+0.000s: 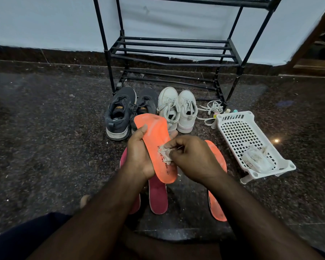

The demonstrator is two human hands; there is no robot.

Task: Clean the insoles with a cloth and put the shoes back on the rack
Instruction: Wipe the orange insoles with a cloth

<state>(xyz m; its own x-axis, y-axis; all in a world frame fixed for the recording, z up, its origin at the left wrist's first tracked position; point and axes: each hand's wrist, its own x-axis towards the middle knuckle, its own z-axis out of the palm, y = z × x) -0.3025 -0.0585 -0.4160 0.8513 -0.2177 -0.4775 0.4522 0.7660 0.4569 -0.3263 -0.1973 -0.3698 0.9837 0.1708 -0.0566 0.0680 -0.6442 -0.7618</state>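
Midway through the job, a person sat on a dark stone floor in front of a black rack (174, 53), its visible shelves bare. Left of centre and nearest the rack's left leg stood a pair of dark shoes (118, 115); just right of them, still before the rack, a pair of white shoes (176, 109), with loose white laces (210, 109) trailing toward the rack's right leg.

Nearer the person than the rack, the left hand (139, 152) gripped an orange insole (156, 139), thumb curled over its near edge and fingertips showing past its far edge, holding it tilted above the floor. The right hand (191, 158) pinched a small pale cloth (165, 153) in curled fingers and pressed it to the insole's middle.

Below the hands, farther again from the rack, two pink insoles (158, 197) lay on the floor, and to their right a second orange insole (217, 184). Whether any of these had been wiped could not be told. Right of the rack's right leg sat a white basket (238, 132) tipped on its side, a pale bundle inside.

By this view the cleaning was under way on one insole; refitting all four and shelving both pairs appeared still to be done.
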